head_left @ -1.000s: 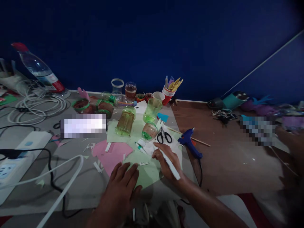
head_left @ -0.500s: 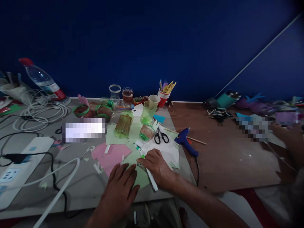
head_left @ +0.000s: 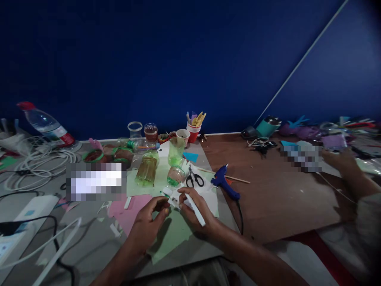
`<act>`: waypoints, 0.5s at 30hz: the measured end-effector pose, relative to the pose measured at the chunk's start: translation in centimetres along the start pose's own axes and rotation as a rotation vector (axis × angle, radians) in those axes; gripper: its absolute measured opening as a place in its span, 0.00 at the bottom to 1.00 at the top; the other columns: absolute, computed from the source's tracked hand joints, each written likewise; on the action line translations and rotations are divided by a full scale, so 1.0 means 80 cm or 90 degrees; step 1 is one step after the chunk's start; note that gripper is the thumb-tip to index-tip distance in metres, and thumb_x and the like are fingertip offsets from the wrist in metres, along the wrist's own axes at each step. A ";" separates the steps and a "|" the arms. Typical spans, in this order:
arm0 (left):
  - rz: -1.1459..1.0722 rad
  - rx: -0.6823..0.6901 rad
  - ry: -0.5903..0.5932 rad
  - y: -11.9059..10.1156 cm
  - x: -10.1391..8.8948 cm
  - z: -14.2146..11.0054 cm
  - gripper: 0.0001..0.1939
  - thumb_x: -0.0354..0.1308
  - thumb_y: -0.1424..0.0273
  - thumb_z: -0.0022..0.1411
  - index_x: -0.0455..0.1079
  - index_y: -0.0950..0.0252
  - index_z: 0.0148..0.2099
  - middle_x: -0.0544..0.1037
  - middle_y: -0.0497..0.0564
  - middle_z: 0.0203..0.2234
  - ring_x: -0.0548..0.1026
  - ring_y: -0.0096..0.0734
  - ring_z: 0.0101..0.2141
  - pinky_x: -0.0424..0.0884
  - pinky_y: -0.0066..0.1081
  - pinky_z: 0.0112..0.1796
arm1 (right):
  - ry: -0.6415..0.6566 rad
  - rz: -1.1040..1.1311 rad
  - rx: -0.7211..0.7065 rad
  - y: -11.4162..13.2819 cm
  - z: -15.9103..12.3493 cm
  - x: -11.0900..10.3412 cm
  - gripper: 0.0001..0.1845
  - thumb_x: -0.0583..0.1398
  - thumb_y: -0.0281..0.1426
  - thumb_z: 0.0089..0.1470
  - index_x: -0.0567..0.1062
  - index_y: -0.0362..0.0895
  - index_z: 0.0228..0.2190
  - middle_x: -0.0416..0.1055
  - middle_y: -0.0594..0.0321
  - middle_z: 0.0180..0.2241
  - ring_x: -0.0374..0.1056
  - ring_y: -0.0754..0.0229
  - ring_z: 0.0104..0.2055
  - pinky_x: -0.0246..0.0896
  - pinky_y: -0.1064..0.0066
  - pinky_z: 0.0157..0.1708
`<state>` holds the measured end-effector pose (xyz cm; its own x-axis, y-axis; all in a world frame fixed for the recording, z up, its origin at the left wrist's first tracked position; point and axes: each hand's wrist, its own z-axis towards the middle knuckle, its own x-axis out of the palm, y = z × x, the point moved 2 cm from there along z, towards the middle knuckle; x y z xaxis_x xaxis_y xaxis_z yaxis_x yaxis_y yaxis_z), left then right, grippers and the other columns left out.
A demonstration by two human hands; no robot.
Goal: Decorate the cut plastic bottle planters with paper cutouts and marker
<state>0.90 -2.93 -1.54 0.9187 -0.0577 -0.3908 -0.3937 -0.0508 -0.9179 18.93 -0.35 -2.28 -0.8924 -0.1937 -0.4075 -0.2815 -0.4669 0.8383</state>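
Observation:
My right hand (head_left: 193,210) is closed round a slim white marker (head_left: 196,212), which slants down and to the right across the fingers. Facing it, my left hand (head_left: 153,216) hovers over the green paper (head_left: 169,234), fingers curled and thumb slightly apart, with no object visible between them. Just beyond my fingertips lies a small white and green piece (head_left: 166,192). Pink paper (head_left: 131,210) spreads out left of the green sheet. Beyond my right hand, black-handled scissors (head_left: 195,180) rest on white paper (head_left: 210,200).
A blue glue gun (head_left: 224,182) and a wooden stick (head_left: 238,179) lie to the right. Cut green bottles (head_left: 147,171) stand ahead, near paper cups (head_left: 193,133). A power strip (head_left: 32,218) and cables occupy the left. Another person's arm (head_left: 347,171) reaches in at right.
My left hand has lifted from lying flat on the paper and curled its fingers. My right hand has raised and turned the white marker. The whole view has shifted a little.

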 end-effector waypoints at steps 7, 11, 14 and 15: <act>-0.199 -0.005 0.095 -0.012 0.038 0.048 0.08 0.58 0.66 0.52 0.70 0.66 0.33 0.76 0.49 0.26 0.72 0.32 0.30 0.68 0.30 0.34 | -0.110 0.032 0.030 -0.018 0.005 0.002 0.17 0.54 0.27 0.54 0.63 0.44 0.48 0.67 0.62 0.33 0.64 0.63 0.34 0.62 0.72 0.36; -0.234 -0.039 0.075 -0.022 0.047 0.058 0.08 0.59 0.66 0.50 0.68 0.65 0.28 0.70 0.45 0.20 0.67 0.27 0.24 0.64 0.27 0.28 | -0.145 0.022 0.029 -0.023 0.007 0.002 0.17 0.54 0.29 0.55 0.63 0.45 0.47 0.66 0.63 0.32 0.65 0.63 0.33 0.63 0.72 0.35; -0.278 -0.072 0.068 -0.025 0.050 0.064 0.10 0.61 0.64 0.48 0.66 0.65 0.26 0.68 0.43 0.16 0.66 0.25 0.21 0.62 0.26 0.26 | -0.169 0.008 0.034 -0.022 0.007 0.000 0.18 0.54 0.32 0.56 0.62 0.45 0.49 0.67 0.61 0.33 0.66 0.61 0.34 0.64 0.70 0.36; -0.295 -0.088 0.070 -0.024 0.050 0.066 0.11 0.61 0.63 0.48 0.66 0.65 0.26 0.68 0.43 0.15 0.66 0.25 0.20 0.62 0.25 0.26 | -0.181 0.010 0.034 -0.021 0.006 -0.002 0.19 0.54 0.33 0.56 0.62 0.45 0.50 0.67 0.61 0.34 0.66 0.61 0.34 0.64 0.70 0.36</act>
<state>5.54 2.20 -1.72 0.9922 -0.1019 0.0720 0.0473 -0.2264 -0.9729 19.34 0.89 -3.45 -0.9576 0.0524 -0.2832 -0.2785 -0.4189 0.8643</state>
